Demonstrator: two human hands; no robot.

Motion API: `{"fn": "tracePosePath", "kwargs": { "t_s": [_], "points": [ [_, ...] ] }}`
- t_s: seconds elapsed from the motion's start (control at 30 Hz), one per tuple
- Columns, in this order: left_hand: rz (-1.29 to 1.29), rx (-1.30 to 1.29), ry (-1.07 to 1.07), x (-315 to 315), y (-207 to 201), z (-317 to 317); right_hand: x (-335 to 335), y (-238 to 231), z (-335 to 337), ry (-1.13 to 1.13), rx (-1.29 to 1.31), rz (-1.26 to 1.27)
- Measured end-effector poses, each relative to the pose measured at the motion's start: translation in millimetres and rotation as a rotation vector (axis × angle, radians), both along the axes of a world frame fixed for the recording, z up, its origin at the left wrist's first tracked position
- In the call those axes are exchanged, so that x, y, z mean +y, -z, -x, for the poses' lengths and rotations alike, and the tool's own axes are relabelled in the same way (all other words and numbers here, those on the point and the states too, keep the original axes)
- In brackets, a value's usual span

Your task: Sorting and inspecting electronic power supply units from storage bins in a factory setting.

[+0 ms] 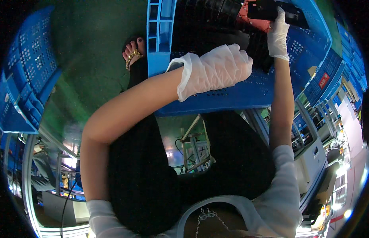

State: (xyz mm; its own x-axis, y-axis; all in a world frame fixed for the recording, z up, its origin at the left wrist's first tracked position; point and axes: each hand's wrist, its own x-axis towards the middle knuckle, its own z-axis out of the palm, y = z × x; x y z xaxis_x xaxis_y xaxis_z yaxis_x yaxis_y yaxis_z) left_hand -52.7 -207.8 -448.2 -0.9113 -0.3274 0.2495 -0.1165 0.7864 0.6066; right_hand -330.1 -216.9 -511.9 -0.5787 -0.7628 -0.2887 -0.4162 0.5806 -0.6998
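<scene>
A blue plastic crate point(228, 102) stands before me with several dark parts point(210, 14) inside. In a thin white glove, my right hand point(279, 37) reaches to the far right of the crate. Its thumb lies on top of a flat black part point(267, 11), gripping it by the near edge. My left hand point(228, 67), also gloved, is over the near side of the crate with its fingers curled closed. Whatever it may hold is hidden. Just beyond it lies a dark, rounded-edge piece point(236, 39). A red piece point(252, 20) shows beneath the flat black part.
More blue crates stand at the left point(31, 63) and beyond the right side point(327, 83). Green floor point(89, 47) shows to the left, with my sandalled foot point(133, 51) next to the crate. Metal frames and a grey cabinet point(311, 158) are at the right.
</scene>
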Motion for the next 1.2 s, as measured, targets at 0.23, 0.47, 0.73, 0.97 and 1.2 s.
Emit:
{"fn": "tracePosePath", "kwargs": {
  "t_s": [0.23,0.47,0.73,0.97,1.2],
  "points": [
    [-0.031,-0.083,0.02,-0.7,-0.8,-4.8,-13.4,34.9,14.3,0.37,-0.453,-0.012],
    [-0.047,-0.103,0.036,-2.4,-4.3,3.5,-0.4,68.4,81.2,0.261,-0.132,-0.26],
    [-0.049,-0.15,0.034,0.5,-0.1,-4.6,-11.7,75.1,52.1,0.307,-0.363,0.054],
    [-0.009,-0.169,0.043,0.4,-1.3,0.6,-12.4,80.9,38.7,0.209,-0.364,0.095],
    [0.015,-0.132,0.005,0.2,-0.5,-5.4,-43.0,19.4,-57.3,0.313,-0.23,0.203]
  ]
}}
